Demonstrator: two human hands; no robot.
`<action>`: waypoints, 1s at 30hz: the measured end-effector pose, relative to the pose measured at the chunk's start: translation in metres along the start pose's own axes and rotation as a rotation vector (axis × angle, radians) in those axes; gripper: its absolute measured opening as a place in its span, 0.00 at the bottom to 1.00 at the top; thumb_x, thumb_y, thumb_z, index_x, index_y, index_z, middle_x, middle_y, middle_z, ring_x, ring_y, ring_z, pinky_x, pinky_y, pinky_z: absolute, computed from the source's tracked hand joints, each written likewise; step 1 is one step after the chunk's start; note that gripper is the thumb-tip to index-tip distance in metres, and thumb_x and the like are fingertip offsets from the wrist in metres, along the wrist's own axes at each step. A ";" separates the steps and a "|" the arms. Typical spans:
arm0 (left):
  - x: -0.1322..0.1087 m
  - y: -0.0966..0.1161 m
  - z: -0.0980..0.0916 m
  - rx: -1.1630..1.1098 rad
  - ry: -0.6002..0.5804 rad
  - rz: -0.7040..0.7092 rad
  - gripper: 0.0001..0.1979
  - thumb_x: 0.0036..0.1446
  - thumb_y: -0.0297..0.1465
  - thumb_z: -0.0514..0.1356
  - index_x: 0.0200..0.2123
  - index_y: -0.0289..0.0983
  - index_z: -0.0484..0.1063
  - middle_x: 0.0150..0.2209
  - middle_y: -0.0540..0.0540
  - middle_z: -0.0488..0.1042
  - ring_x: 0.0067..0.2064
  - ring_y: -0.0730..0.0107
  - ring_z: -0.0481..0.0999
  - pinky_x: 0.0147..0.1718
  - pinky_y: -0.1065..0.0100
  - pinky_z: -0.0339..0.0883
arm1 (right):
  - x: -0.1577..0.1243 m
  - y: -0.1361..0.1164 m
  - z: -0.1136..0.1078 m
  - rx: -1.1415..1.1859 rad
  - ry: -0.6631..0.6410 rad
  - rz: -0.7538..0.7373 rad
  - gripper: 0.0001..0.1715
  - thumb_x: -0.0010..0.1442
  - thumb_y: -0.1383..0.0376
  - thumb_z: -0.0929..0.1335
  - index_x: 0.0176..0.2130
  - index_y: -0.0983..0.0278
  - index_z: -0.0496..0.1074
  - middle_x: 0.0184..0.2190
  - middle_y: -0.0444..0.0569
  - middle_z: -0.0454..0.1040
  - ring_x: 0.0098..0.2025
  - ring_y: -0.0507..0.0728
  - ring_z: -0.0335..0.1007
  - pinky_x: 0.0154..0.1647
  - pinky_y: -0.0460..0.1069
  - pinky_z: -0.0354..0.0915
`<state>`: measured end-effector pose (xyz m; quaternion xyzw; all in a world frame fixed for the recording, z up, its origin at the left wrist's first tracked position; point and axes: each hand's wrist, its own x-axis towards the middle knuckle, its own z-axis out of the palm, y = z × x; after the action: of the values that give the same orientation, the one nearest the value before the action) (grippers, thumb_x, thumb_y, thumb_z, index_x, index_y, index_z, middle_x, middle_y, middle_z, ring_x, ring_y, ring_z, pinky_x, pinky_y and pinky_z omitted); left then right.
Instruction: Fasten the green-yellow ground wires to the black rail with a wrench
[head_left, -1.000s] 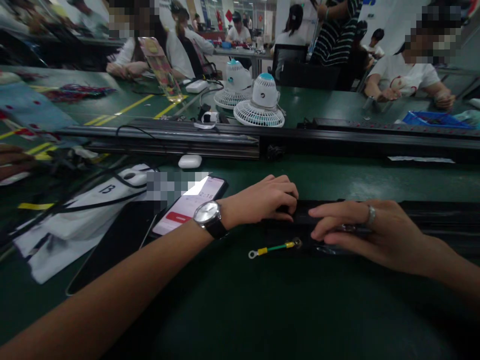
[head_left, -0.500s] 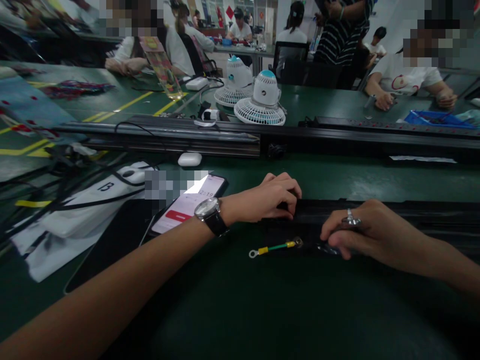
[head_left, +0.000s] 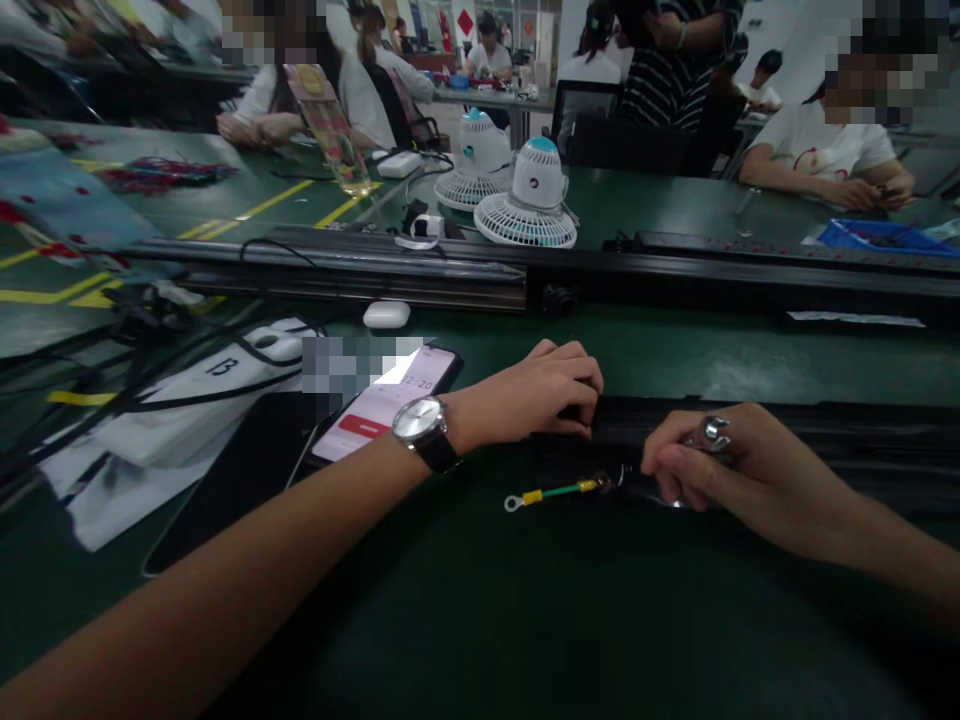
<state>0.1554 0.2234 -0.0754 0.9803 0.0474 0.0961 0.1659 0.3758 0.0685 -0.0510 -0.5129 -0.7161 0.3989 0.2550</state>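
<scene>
My left hand (head_left: pixel 559 390), with a watch (head_left: pixel 420 422) on the wrist, is closed over the left end of a black rail (head_left: pixel 637 412) lying on the table. My right hand (head_left: pixel 739 465) is closed around a small metal wrench (head_left: pixel 715 434); its open jaw sticks out above the fingers, and most of it is hidden in the hand. Left of those fingers, a short green-yellow wire (head_left: pixel 559 491) with ring terminals joins the rail at one end. Its other ring points left over the table.
A lit phone (head_left: pixel 375 415), a dark tablet-like slab (head_left: pixel 225 475) and a white device marked 13 (head_left: pixel 202 390) with cables lie left. Behind are a white case (head_left: pixel 386 315), long metal profiles (head_left: pixel 465 285) and two fans (head_left: pixel 529 200). Co-workers sit across the table.
My right hand has turned slightly, and the wrench's jaw shows more clearly above the fingers. The left hand stays on the rail. The view has shifted a little.
</scene>
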 end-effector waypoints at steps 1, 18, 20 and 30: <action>0.000 0.000 0.000 -0.012 0.005 -0.004 0.04 0.62 0.33 0.67 0.36 0.39 0.79 0.49 0.44 0.74 0.54 0.57 0.66 0.50 0.60 0.55 | 0.000 0.000 0.002 -0.013 -0.003 -0.012 0.16 0.73 0.59 0.64 0.37 0.63 0.76 0.26 0.42 0.76 0.23 0.48 0.69 0.23 0.42 0.63; -0.002 -0.002 0.006 -0.118 0.001 -0.030 0.02 0.62 0.31 0.66 0.37 0.40 0.79 0.51 0.45 0.73 0.56 0.57 0.65 0.54 0.59 0.54 | 0.002 0.002 0.001 -0.064 -0.037 0.039 0.18 0.73 0.55 0.64 0.44 0.63 0.78 0.28 0.46 0.78 0.25 0.52 0.72 0.26 0.46 0.66; -0.002 -0.003 0.006 -0.124 -0.005 -0.033 0.02 0.63 0.31 0.65 0.37 0.41 0.79 0.51 0.45 0.72 0.56 0.57 0.65 0.54 0.59 0.54 | 0.004 0.000 -0.001 -0.087 -0.039 0.061 0.21 0.73 0.53 0.63 0.44 0.64 0.78 0.28 0.47 0.78 0.26 0.53 0.73 0.27 0.47 0.67; -0.001 -0.005 0.006 -0.128 -0.013 -0.035 0.04 0.63 0.33 0.65 0.35 0.40 0.77 0.49 0.45 0.72 0.56 0.57 0.64 0.53 0.59 0.56 | 0.010 0.001 -0.013 -0.141 -0.028 0.136 0.20 0.70 0.50 0.65 0.47 0.62 0.76 0.27 0.46 0.77 0.28 0.55 0.74 0.25 0.48 0.66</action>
<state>0.1554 0.2257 -0.0827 0.9672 0.0572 0.0899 0.2304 0.3830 0.0816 -0.0458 -0.5713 -0.7094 0.3711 0.1808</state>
